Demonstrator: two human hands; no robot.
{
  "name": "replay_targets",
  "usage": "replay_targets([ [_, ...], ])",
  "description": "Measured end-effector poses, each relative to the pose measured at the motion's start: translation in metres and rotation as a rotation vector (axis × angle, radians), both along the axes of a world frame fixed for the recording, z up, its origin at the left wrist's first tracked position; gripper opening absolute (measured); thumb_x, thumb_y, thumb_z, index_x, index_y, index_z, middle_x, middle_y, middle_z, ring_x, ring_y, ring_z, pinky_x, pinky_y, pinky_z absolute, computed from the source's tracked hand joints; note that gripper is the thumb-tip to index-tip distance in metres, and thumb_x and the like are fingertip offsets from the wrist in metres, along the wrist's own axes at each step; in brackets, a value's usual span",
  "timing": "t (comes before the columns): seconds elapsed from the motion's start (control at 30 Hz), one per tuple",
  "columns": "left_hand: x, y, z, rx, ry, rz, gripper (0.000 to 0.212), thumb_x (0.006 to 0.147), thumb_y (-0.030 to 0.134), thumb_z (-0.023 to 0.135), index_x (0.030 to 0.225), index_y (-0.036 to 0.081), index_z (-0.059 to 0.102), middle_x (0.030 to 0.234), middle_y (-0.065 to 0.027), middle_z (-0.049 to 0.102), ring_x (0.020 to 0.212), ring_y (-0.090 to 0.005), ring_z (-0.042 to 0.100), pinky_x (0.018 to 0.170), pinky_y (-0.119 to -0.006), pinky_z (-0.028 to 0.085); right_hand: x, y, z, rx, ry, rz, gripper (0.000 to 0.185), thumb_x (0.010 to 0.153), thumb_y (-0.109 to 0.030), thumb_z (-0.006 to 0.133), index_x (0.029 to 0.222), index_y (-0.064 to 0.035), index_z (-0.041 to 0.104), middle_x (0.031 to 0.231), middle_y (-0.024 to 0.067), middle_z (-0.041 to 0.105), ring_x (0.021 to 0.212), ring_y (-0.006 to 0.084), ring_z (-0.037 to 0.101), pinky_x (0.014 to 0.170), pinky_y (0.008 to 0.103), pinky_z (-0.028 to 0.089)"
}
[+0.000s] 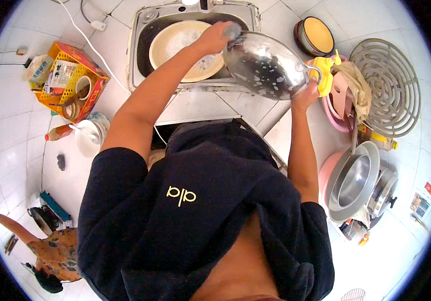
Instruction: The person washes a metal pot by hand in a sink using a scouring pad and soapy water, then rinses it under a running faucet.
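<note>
My left hand (214, 37) holds a grey scouring pad (232, 31), likely steel wool, against the near-left rim of a metal wok (264, 67). The wok is tilted on its side at the sink's right edge, with white suds spotting its dark surface. At its other end, my right hand (307, 95) grips the wok by its metal loop handle (314, 72). Below my left hand, a cream basin (157, 49) of foamy water sits in the stainless steel sink (137, 75).
A yellow pump bottle (325, 77) stands just beyond my right hand, near a pink basin (327, 113) and round metal racks (388, 86). Stacked metal basins (373, 180) are at right. A carton box (96, 81) and white bowls (87, 141) stand left. Another person (55, 248) is at lower left.
</note>
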State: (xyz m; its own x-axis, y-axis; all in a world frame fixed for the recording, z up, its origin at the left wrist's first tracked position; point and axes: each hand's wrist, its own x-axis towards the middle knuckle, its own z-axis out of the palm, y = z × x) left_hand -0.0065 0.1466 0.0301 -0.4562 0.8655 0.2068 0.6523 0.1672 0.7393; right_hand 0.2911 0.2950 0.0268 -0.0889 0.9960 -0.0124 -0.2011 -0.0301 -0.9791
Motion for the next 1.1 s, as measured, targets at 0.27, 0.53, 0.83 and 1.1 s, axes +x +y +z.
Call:
replay_targets([
  [0.27,0.016,0.003,0.009,0.032,-0.099,0.060,0.049,0.079,0.014,0.059,0.127,0.004,0.051,0.111,-0.0205,0.058,0.107,-0.0388,0.054,0.095,-0.041,0.044,0.059,0.044,-0.046,0.444,-0.967,0.122,0.026,0.092,-0.022,0.049,0.097,0.0014,0.059,0.092,0.0071,0.057,0.073,0.0172,0.053,0.065,0.0316,0.045],
  [0.53,0.034,0.005,0.062,-0.157,0.126,-0.060,0.046,0.076,0.010,0.058,0.121,0.006,0.053,0.106,-0.0203,0.056,0.103,-0.0394,0.054,0.090,-0.045,0.044,-0.029,-0.012,0.076,0.594,-0.878,0.509,0.029,0.092,-0.028,0.051,0.090,-0.0005,0.060,0.075,0.0159,0.059,0.066,0.0248,0.056,0.065,0.0369,0.046],
  [0.83,0.011,0.001,0.043,0.040,0.140,-0.131,0.042,0.078,0.014,0.059,0.119,0.009,0.057,0.107,-0.0178,0.058,0.101,-0.0374,0.056,0.089,-0.044,0.045,-0.046,-0.014,0.078,0.554,-0.715,0.329,0.042,0.090,-0.034,0.059,0.074,0.0046,0.063,0.059,0.0203,0.053,0.051,0.0246,0.049,0.054,0.0373,0.040],
  [1.1,0.005,0.002,0.035,-0.032,-0.041,-0.116,0.041,0.078,0.009,0.058,0.119,0.007,0.056,0.109,-0.0178,0.057,0.103,-0.0355,0.056,0.093,-0.044,0.044,-0.048,-0.018,0.079,0.565,-0.784,0.284,0.042,0.088,-0.036,0.061,0.076,0.0037,0.063,0.058,0.0193,0.053,0.049,0.0230,0.048,0.054,0.0374,0.039],
])
